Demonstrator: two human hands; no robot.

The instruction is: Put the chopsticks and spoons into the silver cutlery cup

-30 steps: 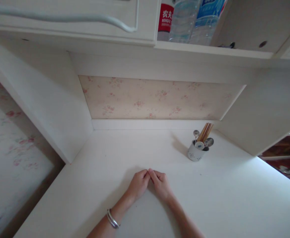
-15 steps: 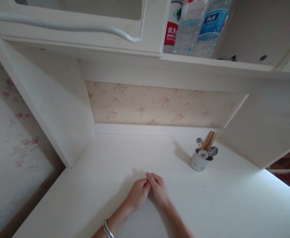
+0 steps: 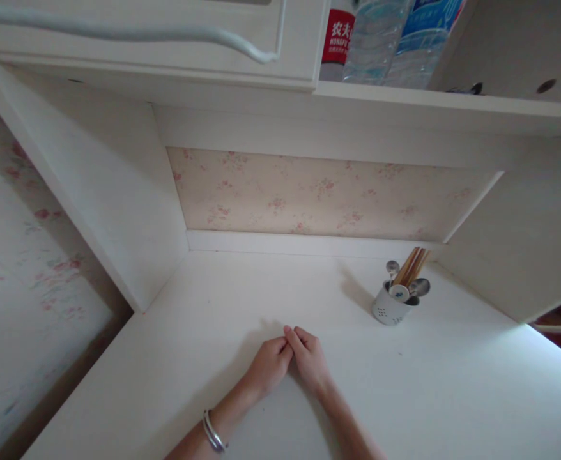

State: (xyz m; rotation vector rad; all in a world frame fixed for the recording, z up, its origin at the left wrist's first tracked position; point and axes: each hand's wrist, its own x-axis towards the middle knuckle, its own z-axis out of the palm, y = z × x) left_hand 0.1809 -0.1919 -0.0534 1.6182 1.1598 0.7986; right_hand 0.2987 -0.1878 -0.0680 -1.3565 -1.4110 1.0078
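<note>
My left hand [image 3: 268, 364] and my right hand [image 3: 309, 361] rest side by side on the white countertop [image 3: 429, 396], near its middle. Their knuckles touch and the fingers of both are curled in, with nothing showing in them. Two silver bangles [image 3: 212, 433] circle my left wrist. The nearest object is a small white perforated utensil cup [image 3: 388, 310] to the right and further back, apart from both hands. It holds wooden chopsticks [image 3: 412, 267] and a few spoons.
A white side panel [image 3: 117, 211] walls the counter on the left, another on the right. Floral wallpaper [image 3: 309, 191] backs it. Overhead are a cabinet door with a curved handle [image 3: 141, 35] and a shelf with water bottles [image 3: 381, 38].
The view has shifted slightly; the hands stay together in the same place on the counter.
</note>
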